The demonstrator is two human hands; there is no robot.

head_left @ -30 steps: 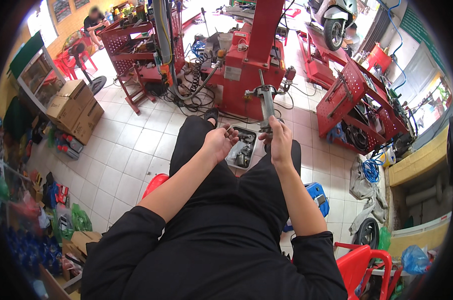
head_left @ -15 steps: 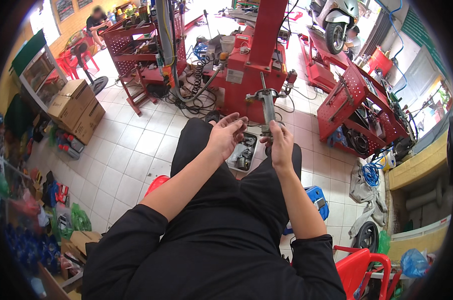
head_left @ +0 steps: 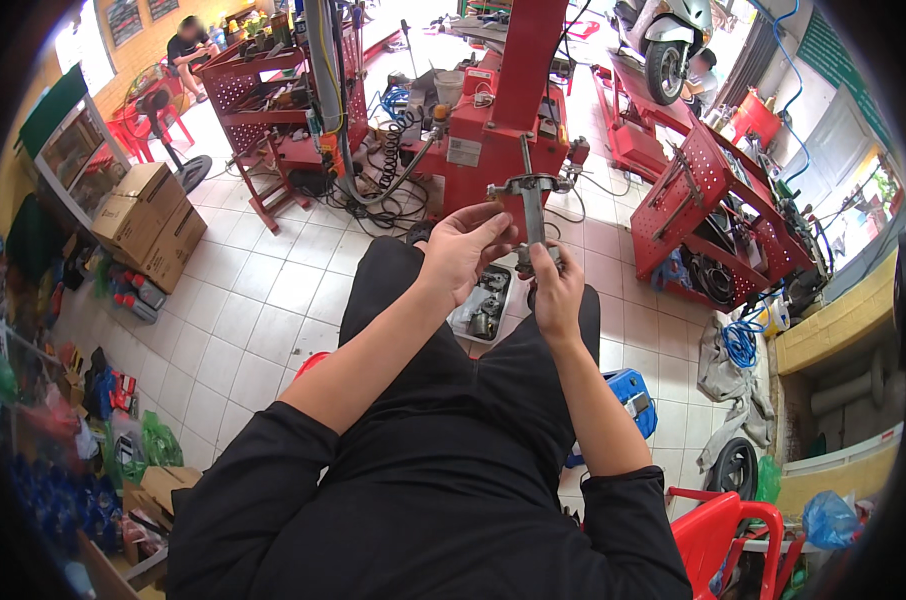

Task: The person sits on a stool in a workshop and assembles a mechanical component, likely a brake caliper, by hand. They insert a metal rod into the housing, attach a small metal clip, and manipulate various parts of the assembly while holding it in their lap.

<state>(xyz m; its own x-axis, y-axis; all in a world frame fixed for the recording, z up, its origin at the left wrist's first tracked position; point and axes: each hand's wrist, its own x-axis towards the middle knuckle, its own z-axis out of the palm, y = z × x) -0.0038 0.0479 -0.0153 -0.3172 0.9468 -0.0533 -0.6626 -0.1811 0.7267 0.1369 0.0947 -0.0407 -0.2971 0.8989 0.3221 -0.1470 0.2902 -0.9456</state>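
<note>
My right hand [head_left: 558,287] is wrapped round the lower end of a grey metal cylinder [head_left: 533,215], which stands roughly upright above my knees. It has a wide flange near its top and a thin rod rising from it. Just left of the cylinder is my left hand [head_left: 466,250], its thumb and fingers drawn together near the cylinder's side. Whether a small part sits between those fingers is hidden. Below the hands, a tray [head_left: 500,330] on the floor between my legs holds dark metal parts and a clear plastic bag.
A red machine [head_left: 463,165] with cables stands ahead. Red tool carts [head_left: 698,215] flank it, one on each side. Cardboard boxes [head_left: 148,225] are at left, a blue case [head_left: 628,400] by my right leg. A scooter [head_left: 665,60] rests on a lift; two people are farther off.
My left hand has moved slightly up and right, closer to the cylinder, with its fingers drawn in. The cylinder in my right hand has shifted only a little.
</note>
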